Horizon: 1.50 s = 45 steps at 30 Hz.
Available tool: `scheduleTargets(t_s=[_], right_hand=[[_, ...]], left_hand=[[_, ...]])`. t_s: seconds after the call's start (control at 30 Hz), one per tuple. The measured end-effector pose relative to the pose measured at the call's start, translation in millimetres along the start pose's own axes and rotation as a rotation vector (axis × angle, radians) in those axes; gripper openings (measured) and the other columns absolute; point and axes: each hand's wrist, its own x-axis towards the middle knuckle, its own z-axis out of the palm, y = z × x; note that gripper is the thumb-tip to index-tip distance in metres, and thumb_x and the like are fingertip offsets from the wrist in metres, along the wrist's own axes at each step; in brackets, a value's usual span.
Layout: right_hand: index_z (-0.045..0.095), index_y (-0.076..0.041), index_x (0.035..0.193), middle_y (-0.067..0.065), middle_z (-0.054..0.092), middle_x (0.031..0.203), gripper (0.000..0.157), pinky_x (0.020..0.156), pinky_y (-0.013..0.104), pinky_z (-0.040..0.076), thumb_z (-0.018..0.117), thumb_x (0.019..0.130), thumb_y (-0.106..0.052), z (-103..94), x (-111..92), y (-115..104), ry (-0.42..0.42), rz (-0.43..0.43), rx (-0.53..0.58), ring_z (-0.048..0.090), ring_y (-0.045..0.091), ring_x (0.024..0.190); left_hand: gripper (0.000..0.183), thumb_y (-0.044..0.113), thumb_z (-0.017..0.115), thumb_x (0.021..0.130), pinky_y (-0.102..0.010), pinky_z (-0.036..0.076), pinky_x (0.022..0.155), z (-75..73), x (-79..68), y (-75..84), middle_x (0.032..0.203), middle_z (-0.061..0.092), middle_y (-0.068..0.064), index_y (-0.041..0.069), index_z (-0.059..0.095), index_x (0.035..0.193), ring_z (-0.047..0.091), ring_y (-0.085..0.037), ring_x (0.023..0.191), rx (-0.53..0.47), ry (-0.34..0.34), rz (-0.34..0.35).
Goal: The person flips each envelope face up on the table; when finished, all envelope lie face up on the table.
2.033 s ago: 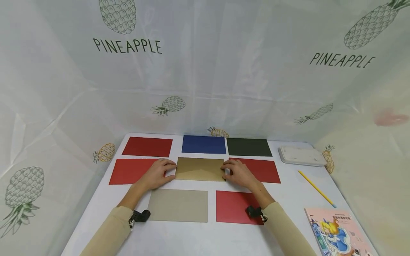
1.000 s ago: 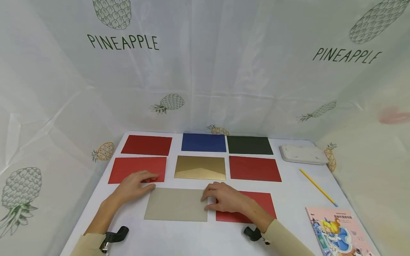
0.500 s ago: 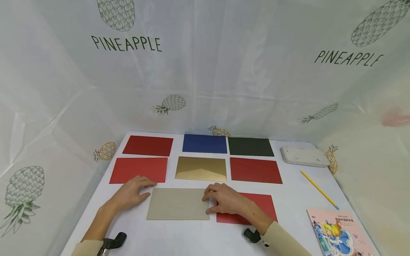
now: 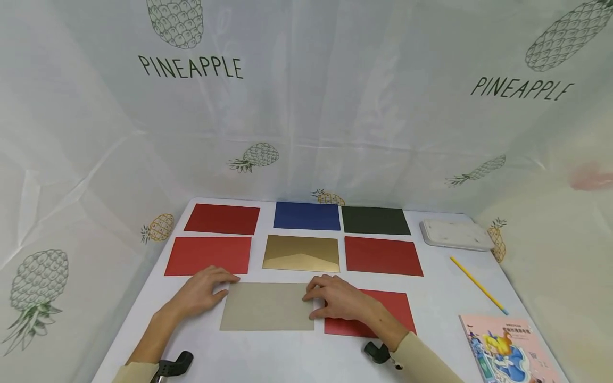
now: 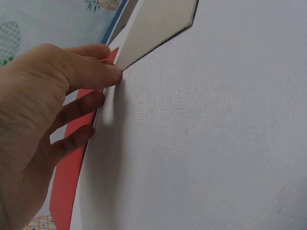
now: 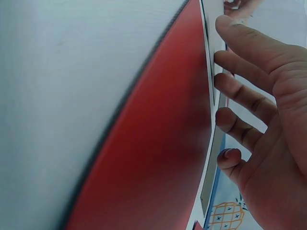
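A beige rectangular card lies flat in the front row on the white table. My left hand rests at the card's left edge, fingers extended towards its far left corner. In the left wrist view the thumb tip meets a corner of the beige card. My right hand reaches over a red card, its lightly bent fingertips at the beige card's right edge. From the right wrist, the red card fills the middle, and the fingers of the right hand are spread beside it.
Behind are a gold card between two red cards, and a back row of dark red, blue and dark green cards. To the right are a pale case, a yellow pencil and a pink picture book.
Both hands have left the gold card's edges and come nearer, to the beige card. The beige card has turned slightly, its near edge now level. Over the last half second little moves.
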Motion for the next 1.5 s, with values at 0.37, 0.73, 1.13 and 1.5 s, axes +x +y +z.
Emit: scheduleTargets(t_s=[0.37, 0.73, 1.13, 1.5], right_hand=[[0.073, -0.027, 0.122, -0.012, 0.059, 0.119, 0.044, 0.09, 0.03, 0.045, 0.08, 0.084, -0.047, 0.2, -1.8, -0.4, 0.012, -0.019, -0.005, 0.054, 0.005, 0.108], [0.068, -0.031, 0.129, -0.013, 0.057, 0.126, 0.051, 0.087, 0.029, 0.044, 0.08, 0.083, -0.049, 3.4, -3.1, 1.5, 0.012, 0.005, -0.066, 0.052, 0.008, 0.111], [0.067, -0.032, 0.131, -0.013, 0.057, 0.126, 0.052, 0.084, 0.027, 0.043, 0.08, 0.083, -0.049, 5.4, -5.0, -1.6, 0.037, -0.011, -0.094, 0.052, 0.008, 0.107], [0.06, -0.034, 0.137, -0.011, 0.049, 0.135, 0.073, 0.099, 0.037, 0.044, 0.077, 0.075, -0.067, 5.8, -10.9, -6.5, -0.034, 0.048, -0.067, 0.044, 0.011, 0.116]], left_hand=[[0.036, 0.016, 0.086, 0.078, -0.04, 0.054, 0.086, -0.4, -0.5, 2.9, 0.106, 0.07, 0.015, 0.029, 0.076, 0.11, 0.064, -0.01, 0.099, 0.042, 0.028, -0.064], [0.033, 0.01, 0.083, 0.082, -0.025, 0.05, 0.075, 1.7, 3.3, 1.5, 0.1, 0.068, 0.017, 0.029, 0.074, 0.107, 0.056, -0.008, 0.084, -0.172, -0.037, -0.143], [0.042, -0.001, 0.081, 0.081, -0.026, 0.051, 0.078, 0.6, -1.7, -1.0, 0.107, 0.068, 0.011, 0.024, 0.073, 0.114, 0.058, -0.011, 0.089, -0.261, -0.049, -0.078], [0.039, 0.004, 0.082, 0.081, -0.027, 0.05, 0.079, -2.0, -3.7, -2.4, 0.102, 0.07, 0.014, 0.026, 0.075, 0.111, 0.059, -0.007, 0.087, -0.313, -0.009, -0.045]])
